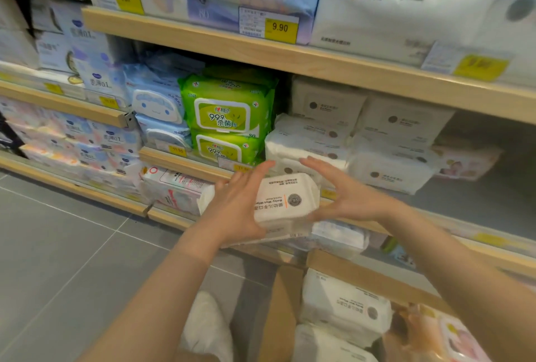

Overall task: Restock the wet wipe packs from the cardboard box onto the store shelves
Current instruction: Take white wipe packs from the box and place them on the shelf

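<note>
Head view, centre of the frame: a white wet wipe pack (pixel 285 200) held in the air between both hands, in front of the wooden shelf edge (pixel 185 163). Left hand (pixel 240 205) on the pack's left end, fingers nearly straight and pointing up toward the shelf, palm against the pack. Right hand (pixel 345 196) on the pack's right end, fingers spread and only a little bent, thumb low; perhaps touching only with the palm, hard to tell from this angle.

Just behind the pack, middle right: stacked white packs (pixel 388 170) of the same kind on the shelf, some lying flat, some tilted. Left of these, centre of the frame: two green packs (pixel 229 112), one on top of the other. Further left: pale blue packs (pixel 158 106).

Lower right: open cardboard box (pixel 280 312) with more white packs (pixel 345 306) inside. Upper part: another shelf with large soft packs and a yellow price tag (pixel 280 28) reading 9.90. Lower left: grey tiled floor (pixel 63 245).
</note>
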A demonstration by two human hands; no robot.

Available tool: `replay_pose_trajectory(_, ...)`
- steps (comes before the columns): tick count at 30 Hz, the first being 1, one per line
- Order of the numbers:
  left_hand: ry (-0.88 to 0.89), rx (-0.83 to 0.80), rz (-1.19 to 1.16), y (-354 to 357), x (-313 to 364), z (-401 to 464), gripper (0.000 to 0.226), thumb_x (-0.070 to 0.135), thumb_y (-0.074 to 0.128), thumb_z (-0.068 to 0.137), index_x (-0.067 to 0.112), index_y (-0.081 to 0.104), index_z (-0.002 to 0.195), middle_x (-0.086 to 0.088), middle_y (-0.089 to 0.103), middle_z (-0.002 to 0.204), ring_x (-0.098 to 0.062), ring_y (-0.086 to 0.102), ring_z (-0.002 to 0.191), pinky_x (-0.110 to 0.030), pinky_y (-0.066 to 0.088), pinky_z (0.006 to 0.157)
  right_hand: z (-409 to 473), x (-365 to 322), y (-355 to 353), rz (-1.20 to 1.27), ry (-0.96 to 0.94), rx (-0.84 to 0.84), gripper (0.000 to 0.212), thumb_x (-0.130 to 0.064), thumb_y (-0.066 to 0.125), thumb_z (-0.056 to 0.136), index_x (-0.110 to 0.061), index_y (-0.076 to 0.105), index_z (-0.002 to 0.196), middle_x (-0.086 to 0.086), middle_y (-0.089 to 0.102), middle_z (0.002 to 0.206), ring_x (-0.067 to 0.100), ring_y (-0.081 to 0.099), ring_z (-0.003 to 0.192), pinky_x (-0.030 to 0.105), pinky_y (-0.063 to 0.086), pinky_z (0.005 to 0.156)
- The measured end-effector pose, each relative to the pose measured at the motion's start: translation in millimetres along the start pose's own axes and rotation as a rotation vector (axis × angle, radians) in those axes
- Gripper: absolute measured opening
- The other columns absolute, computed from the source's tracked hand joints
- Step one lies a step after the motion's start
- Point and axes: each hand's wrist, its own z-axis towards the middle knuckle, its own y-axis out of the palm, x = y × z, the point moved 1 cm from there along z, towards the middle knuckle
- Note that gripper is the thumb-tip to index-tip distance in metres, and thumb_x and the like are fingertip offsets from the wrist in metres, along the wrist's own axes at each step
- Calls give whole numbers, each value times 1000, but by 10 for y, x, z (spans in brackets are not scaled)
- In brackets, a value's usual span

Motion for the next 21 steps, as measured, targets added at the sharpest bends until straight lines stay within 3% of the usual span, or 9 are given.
replay_pose_trajectory(2, 42, -51, -40, 57, 190, -20, 119, 37, 77, 54, 35, 0, 144, 4, 42, 133, -17, 32, 120, -36, 26, 92, -140, 13, 133, -96, 20, 16, 103, -35, 88, 60, -33, 28, 144, -15, 33, 142, 3, 33, 129, 24, 30, 108)
replay_pose_trajectory(7, 94, -127, -63, 175, 521, -58, 113, 34, 81, 55, 38, 8, 142, 4, 44, 132, -17, 35, 123, -36, 26, 100, -494, 89, 224, 17, 118, 193, 84, -29, 89, 49, -30, 51, 123, -9, 60, 112, 10, 57, 104, 30, 50, 88)
replay_pose_trajectory(10, 90, -53, -20, 160, 603, -28, 115, 49, 81, 54, 38, 11, 144, 7, 35, 144, -12, 25, 134, -44, 10, 115, -711, 181, 83, 103, 212, 236, 73, -22, 90, 51, -31, 55, 115, -10, 66, 102, 4, 62, 94, 20, 52, 79)
replay_pose_trajectory(12, 31, 39, -75, 119, 607, 11, 123, 61, 80, 49, 37, 9, 147, 9, 26, 150, -10, 17, 138, -47, 6, 117, -857, 232, -47, 182, 259, 248, 68, -17, 90, 55, -26, 57, 114, -8, 69, 101, 6, 65, 94, 20, 52, 78)
replay_pose_trajectory(14, -81, 80, -321, 95, 588, 64, 129, 63, 80, 44, 37, 10, 148, 10, 24, 150, -10, 18, 138, -43, 18, 115, -1008, 267, -181, 307, 291, 252, 62, -9, 87, 60, -20, 59, 114, -4, 70, 104, 7, 67, 93, 16, 52, 72)
replay_pose_trajectory(16, -166, -17, -657, 103, 622, 88, 123, 60, 83, 41, 38, 21, 145, 10, 33, 145, -8, 32, 132, -36, 33, 108, -1153, 282, -285, 403, 317, 239, 57, -3, 84, 64, -16, 60, 113, -1, 70, 105, 3, 68, 87, 12, 51, 65)
replay_pose_trajectory(19, -202, -210, -1004, 196, 780, 93, 77, 46, 87, 46, 34, 53, 114, 3, 61, 126, -6, 61, 104, -25, 51, 83, -1316, 282, -345, 444, 361, 191, 48, -10, 81, 68, -24, 59, 108, -3, 70, 103, 2, 68, 83, 15, 54, 64)
replay_pose_trajectory(21, -257, -230, -1126, 272, 875, 102, 71, 43, 88, 48, 27, 59, 110, 0, 68, 115, -13, 67, 97, -32, 54, 80, -1399, 287, -345, 436, 400, 173, 38, -11, 75, 77, -28, 57, 107, -10, 68, 99, -3, 67, 77, 12, 52, 61)
